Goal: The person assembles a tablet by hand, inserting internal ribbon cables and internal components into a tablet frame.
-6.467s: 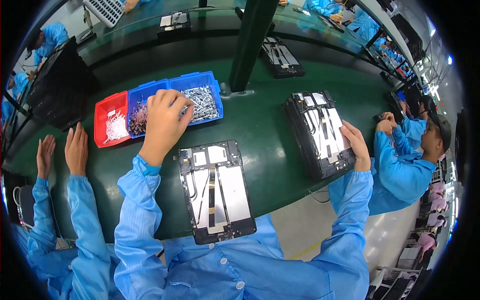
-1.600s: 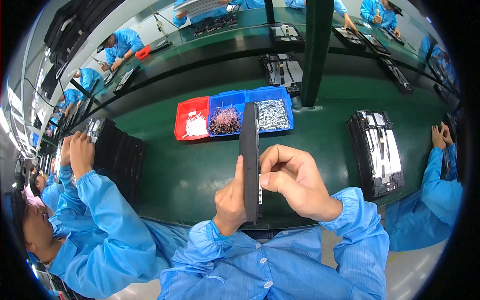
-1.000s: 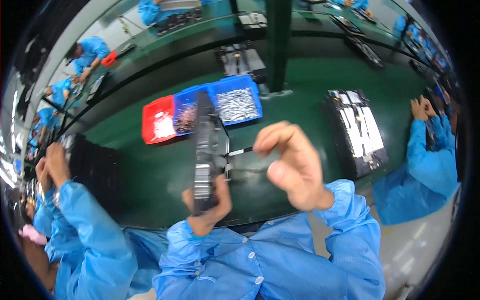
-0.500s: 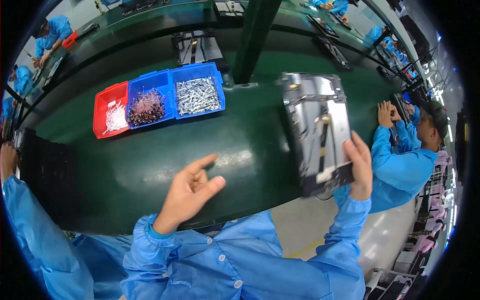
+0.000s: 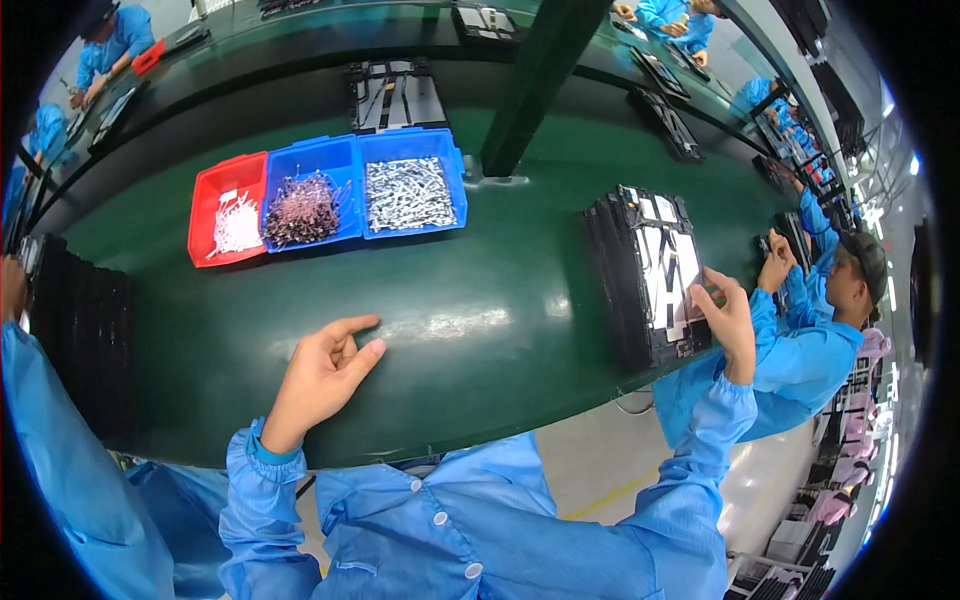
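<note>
My left hand (image 5: 318,380) hovers above the green table, its index finger and thumb stretched apart with nothing between them. At the right, my right hand (image 5: 730,318) is by the right edge of a stack of thin black tablet-like device assemblies (image 5: 625,295). Its thumb and index finger are apart, close to the top assembly (image 5: 670,270); whether they touch it is hard to tell. That top piece lies face up, showing silver panels and dark ribbon cables. The stack's far side is hidden.
A red bin (image 5: 206,210) with white pieces and two blue bins (image 5: 375,232) with brownish-pink and silver-white pieces stand ahead. Behind them lies another assembly (image 5: 400,100). A green post (image 5: 535,90) rises nearby. A dark stack (image 5: 85,340) stands left; co-workers sit on both sides.
The assembly my right hand held up now lies on the stack, and the fingers have loosened at its edge. My left hand has shifted left. The view has turned slightly.
</note>
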A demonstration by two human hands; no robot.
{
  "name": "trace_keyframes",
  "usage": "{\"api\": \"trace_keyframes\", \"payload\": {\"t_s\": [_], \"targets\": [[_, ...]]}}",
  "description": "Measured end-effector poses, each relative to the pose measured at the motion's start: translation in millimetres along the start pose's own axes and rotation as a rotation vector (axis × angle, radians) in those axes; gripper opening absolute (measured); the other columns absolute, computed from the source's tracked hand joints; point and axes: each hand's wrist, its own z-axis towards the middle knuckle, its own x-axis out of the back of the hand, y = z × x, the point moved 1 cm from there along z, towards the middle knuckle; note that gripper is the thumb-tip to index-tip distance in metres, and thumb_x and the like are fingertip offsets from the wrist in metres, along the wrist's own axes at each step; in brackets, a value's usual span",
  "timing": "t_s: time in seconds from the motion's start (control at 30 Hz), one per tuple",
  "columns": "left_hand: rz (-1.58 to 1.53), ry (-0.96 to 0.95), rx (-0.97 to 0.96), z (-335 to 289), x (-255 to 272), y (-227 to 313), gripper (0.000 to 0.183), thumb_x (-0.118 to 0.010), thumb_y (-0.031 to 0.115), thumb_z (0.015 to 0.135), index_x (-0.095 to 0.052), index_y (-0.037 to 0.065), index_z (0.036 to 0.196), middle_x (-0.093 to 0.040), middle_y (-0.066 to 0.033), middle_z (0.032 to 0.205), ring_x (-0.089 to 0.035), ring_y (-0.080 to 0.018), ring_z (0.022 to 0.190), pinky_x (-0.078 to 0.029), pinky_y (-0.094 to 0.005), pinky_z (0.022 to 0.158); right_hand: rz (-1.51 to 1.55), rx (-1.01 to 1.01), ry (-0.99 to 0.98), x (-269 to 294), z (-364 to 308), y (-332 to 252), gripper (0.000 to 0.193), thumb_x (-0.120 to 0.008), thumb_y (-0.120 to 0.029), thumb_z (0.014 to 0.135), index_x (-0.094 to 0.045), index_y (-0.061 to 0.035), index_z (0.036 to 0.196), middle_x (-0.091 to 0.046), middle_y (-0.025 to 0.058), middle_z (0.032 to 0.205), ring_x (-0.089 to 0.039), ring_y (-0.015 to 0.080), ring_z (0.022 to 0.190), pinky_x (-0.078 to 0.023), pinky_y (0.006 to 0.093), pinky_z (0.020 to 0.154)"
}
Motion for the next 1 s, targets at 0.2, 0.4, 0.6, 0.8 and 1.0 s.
{"api": "trace_keyframes", "payload": {"t_s": [0.2, 0.4, 0.6, 0.8, 1.0], "targets": [[0.288, -0.067, -0.024, 12, 10, 1, 0.031, -0.071, 0.015, 0.092, -0.067, -0.002, 0.118, -0.042, 0.0066, 0.060, -0.037, -0.0031, 0.057, -0.031, -0.0254, 0.051, -0.007, 0.548, 0.089, -25, -19, -203, 0.042, -0.078, -0.015, 0.081, -0.065, 0.0004, 0.118, -0.066, 0.0159, 0.104, -0.063, 0.0260, 0.094, -0.050, 0.0353, 0.078], [0.149, -0.001, -0.008, 19, 10, -30, 0.018, -0.071, 0.017, 0.093, -0.070, 0.000, 0.098, -0.047, 0.0091, 0.061, -0.037, -0.0008, 0.056, -0.029, -0.0227, 0.049, 0.036, 0.620, -0.267, -145, 75, -349, 0.073, -0.070, -0.055, 0.085, -0.060, 0.0063, 0.123, -0.069, 0.0244, 0.108, -0.069, 0.0316, 0.102, -0.056, 0.0381, 0.079], [0.215, 0.048, -0.129, 14, 16, -29, 0.016, -0.072, 0.017, 0.092, -0.068, 0.002, 0.088, -0.046, 0.0071, 0.056, -0.037, -0.0017, 0.052, -0.029, -0.0249, 0.047, -0.429, 0.202, -0.392, -297, 188, -415, 0.130, -0.056, -0.095, 0.060, -0.040, -0.0015, 0.150, -0.043, 0.0252, 0.150, -0.042, 0.0416, 0.139, -0.038, 0.0507, 0.109], [0.237, 0.025, -0.195, 15, 30, -27, 0.015, -0.073, 0.016, 0.089, -0.068, 0.002, 0.086, -0.044, -0.0001, 0.049, -0.040, -0.0073, 0.045, -0.033, -0.0297, 0.045, -0.347, 0.105, -0.765, -349, 217, -424, 0.096, -0.071, -0.068, 0.062, -0.056, -0.0181, 0.143, -0.047, 0.0131, 0.151, -0.046, 0.0325, 0.136, -0.037, 0.0459, 0.108], [0.279, 0.195, -0.260, 15, 30, -26, 0.013, -0.073, 0.015, 0.087, -0.067, 0.003, 0.085, -0.046, -0.0054, 0.049, -0.044, -0.0187, 0.041, -0.036, -0.0363, 0.044, 0.335, 0.228, -0.352, -287, 227, -415, 0.082, -0.075, -0.063, 0.062, -0.071, 0.0072, 0.103, -0.070, 0.0129, 0.096, -0.065, 0.0223, 0.089, -0.049, 0.0302, 0.079]]}}
